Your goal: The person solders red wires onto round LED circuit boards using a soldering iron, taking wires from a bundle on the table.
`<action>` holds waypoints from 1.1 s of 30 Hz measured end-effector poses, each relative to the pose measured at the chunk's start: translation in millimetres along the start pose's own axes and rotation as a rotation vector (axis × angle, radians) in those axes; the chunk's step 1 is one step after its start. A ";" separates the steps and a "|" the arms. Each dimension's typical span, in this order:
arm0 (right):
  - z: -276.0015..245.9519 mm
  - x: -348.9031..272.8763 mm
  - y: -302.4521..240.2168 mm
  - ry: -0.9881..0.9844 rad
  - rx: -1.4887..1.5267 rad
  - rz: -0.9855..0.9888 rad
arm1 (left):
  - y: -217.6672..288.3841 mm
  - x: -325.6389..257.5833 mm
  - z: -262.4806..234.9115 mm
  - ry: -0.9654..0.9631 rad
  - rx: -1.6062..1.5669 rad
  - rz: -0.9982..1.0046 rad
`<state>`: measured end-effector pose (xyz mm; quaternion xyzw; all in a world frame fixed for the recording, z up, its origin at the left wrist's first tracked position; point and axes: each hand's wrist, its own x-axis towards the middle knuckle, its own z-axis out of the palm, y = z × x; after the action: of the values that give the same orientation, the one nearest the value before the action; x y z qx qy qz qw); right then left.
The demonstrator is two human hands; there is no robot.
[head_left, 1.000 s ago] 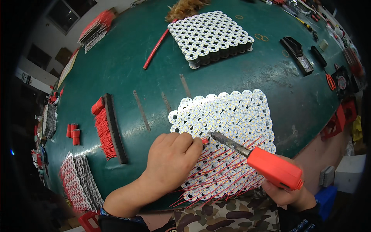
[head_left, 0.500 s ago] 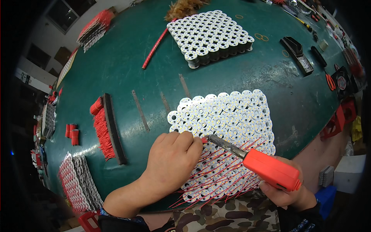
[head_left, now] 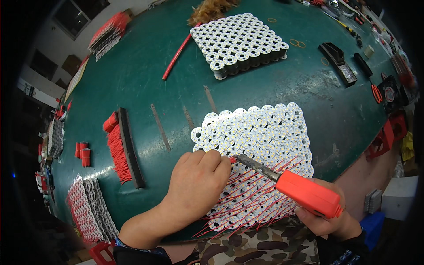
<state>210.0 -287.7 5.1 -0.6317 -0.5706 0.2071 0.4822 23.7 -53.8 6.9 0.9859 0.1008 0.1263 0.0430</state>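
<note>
A sheet of joined round white LED circuit boards (head_left: 267, 125) lies on the table before me. Thin red wires (head_left: 254, 193) fan across its nearer half, some overhanging the near edge. My left hand (head_left: 191, 187) is closed over the sheet's left side, a bit of red wire showing at its fingertips; how many wires it pinches is hidden. My right hand (head_left: 324, 224) grips a soldering iron (head_left: 308, 193) with a red handle. The iron's dark tip meets the board right beside my left fingertips, at the red wire end.
Beyond stands a stack of similar board sheets (head_left: 240, 42), near a feather duster (head_left: 176, 55). On the left are a dark strip (head_left: 129, 148) with bundled red wires (head_left: 115, 152), small wire bundles (head_left: 82, 152) and wired boards (head_left: 90, 207). A black holder (head_left: 339, 64) and orange-handled scissors (head_left: 376, 93) lie right.
The soldering iron and my right hand have shifted very slightly left. My left hand stays in place.
</note>
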 end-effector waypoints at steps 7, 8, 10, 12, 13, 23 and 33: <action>-12.2 -3.6 -1.9 -0.098 -0.130 0.011 | 1.5 -1.4 -1.9 -0.037 -0.026 -0.030; -12.4 -4.3 -2.2 -0.095 -0.131 0.012 | 2.2 -1.0 -2.1 -0.042 -0.018 -0.030; -12.3 -5.0 -2.9 -0.070 -0.107 0.012 | 2.2 -0.4 -0.1 -0.009 0.001 -0.009; -12.4 -8.3 -1.7 -0.061 -0.102 0.022 | 2.2 -0.3 1.3 0.023 0.021 0.011; -12.3 -9.7 -1.0 -0.054 -0.096 0.032 | 2.3 -1.1 1.3 0.018 0.016 -0.003; -18.5 -17.4 0.2 -0.051 -0.141 0.020 | 3.0 -5.2 3.1 0.114 -0.014 0.017; -9.8 -14.7 3.0 -0.008 -0.022 0.014 | 8.4 -4.6 6.5 0.086 -0.041 0.022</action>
<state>215.7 -304.6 2.7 -0.6401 -0.5703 0.2066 0.4715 22.7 -63.3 0.4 0.9796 0.0894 0.1708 0.0575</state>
